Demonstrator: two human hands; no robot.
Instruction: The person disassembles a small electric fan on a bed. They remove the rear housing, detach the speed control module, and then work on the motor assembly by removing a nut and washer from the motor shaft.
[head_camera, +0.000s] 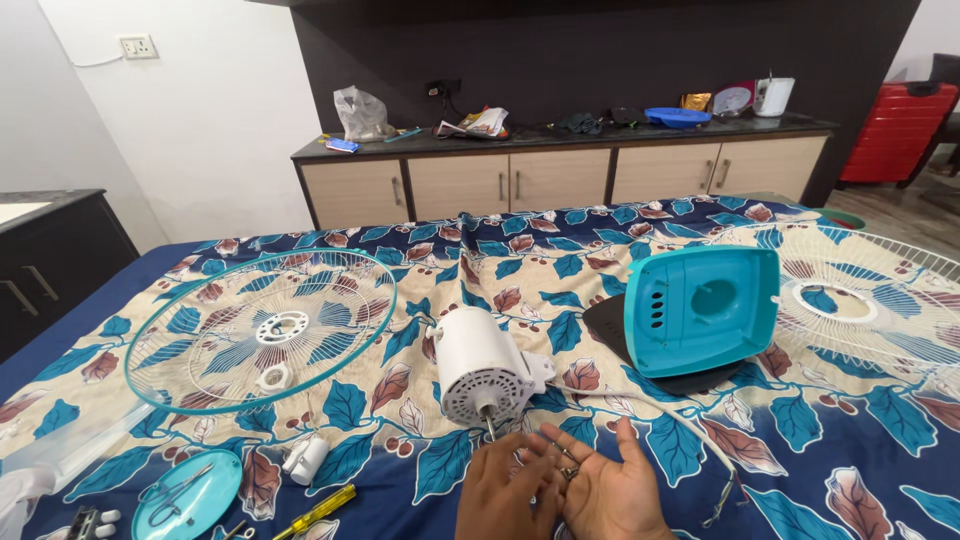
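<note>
Fingers (548, 440) of left hand (505, 495) pinch small screws lying on open right hand (612, 490), near bed's (880, 470) front edge. Fan motor (482, 365) just beyond, shaft pointing back at them; left hand nearer.

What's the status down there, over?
Left hand picking small screws off open right hand. White fan motor lies just ahead. Nothing between.

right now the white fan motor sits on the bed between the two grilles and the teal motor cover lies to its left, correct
Not quite. The head view shows the teal motor cover to the right of the white fan motor, not its left. The motor does sit on the bed between the two grilles.
</note>
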